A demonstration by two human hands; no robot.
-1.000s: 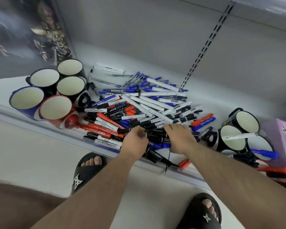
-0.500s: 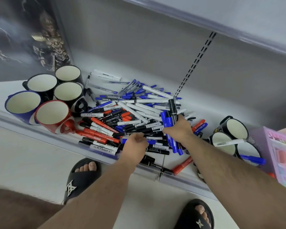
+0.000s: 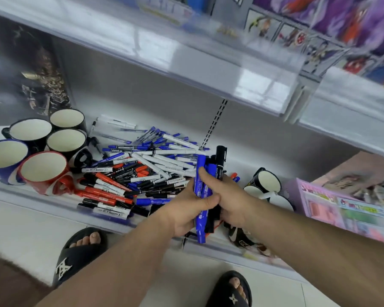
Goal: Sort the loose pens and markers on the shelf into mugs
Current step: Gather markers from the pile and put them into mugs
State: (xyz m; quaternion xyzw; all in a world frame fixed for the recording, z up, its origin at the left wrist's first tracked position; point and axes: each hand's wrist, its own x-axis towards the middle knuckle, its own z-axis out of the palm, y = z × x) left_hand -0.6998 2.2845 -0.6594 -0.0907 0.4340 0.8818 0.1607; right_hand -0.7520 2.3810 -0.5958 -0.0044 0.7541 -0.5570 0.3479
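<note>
The left hand [image 3: 186, 209], half a second ago reaching into the pile, now meets the right hand [image 3: 228, 196], and both curl round an upright bundle of blue and black capped plastic markers [image 3: 201, 191] lifted above the front edge of the white metal shelf [image 3: 242, 160], so a handful looks gathered and ready for a mug. The heap of loose red, blue, black and white pens [image 3: 142, 173] remains large, between the empty mugs on the left [image 3: 44, 171] and the dark mugs on the right [image 3: 266, 180].
</note>
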